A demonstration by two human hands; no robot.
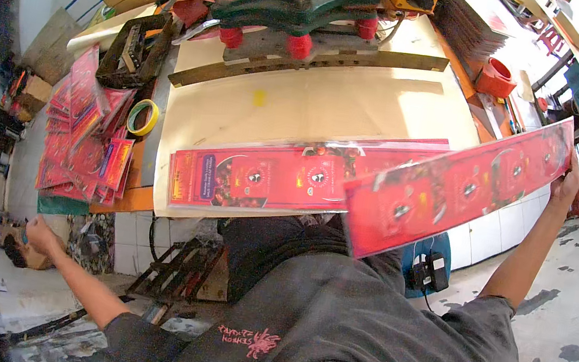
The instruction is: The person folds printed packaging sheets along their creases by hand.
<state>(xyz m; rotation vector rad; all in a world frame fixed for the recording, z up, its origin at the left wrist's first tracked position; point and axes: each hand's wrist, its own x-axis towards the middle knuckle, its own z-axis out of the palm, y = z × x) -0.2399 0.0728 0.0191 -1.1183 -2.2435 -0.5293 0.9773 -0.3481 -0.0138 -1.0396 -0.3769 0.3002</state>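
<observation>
Item: we hold one red strip (454, 196) aloft at three o'clock, right hand (569, 184) closed on its far end; left hand (39, 232) fisted, seemingly empty, at eight o'clock; another strip (267, 177) lies on the surface (302, 100), a stack (84, 141) at nine, seemingly sorted.

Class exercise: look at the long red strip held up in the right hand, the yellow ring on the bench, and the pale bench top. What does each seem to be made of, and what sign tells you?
Long red strip: probably printed card or paper under clear film; it glints and stays flat.
Yellow ring: likely a roll of tape; a thin, hollow hoop.
Bench top: seemingly matt board or cardboard, tan and dull.
Right hand grips the strip's far end.
</observation>
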